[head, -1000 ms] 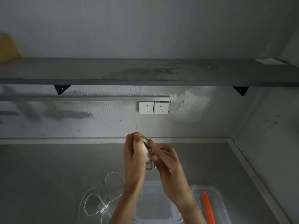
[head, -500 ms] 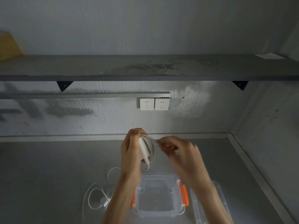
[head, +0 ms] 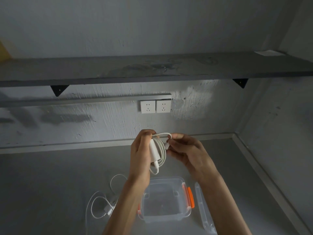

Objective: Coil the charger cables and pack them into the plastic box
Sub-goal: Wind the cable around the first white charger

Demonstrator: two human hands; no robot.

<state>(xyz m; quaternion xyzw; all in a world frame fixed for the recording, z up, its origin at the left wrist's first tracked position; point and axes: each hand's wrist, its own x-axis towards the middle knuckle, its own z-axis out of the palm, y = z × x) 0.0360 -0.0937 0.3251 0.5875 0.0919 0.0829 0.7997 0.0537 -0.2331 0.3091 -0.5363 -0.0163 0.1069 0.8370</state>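
Right hand (head: 186, 153) fingertips are pinching the cable's free end just beside the coil. Left hand (head: 141, 153) fingers are curling closed around the coiled charger cable (head: 160, 151), white adapter pressed against the loops; left fingertips are mostly hidden behind the coil. Both hands are raised above the table (head: 42, 184), forearms angling up from the bottom edge. Left forearm is covering part of the open plastic box (head: 165, 200) below. Second cable (head: 101, 204) is lying loose left of the box, lid (head: 205, 214) to its right, cut off at the frame.
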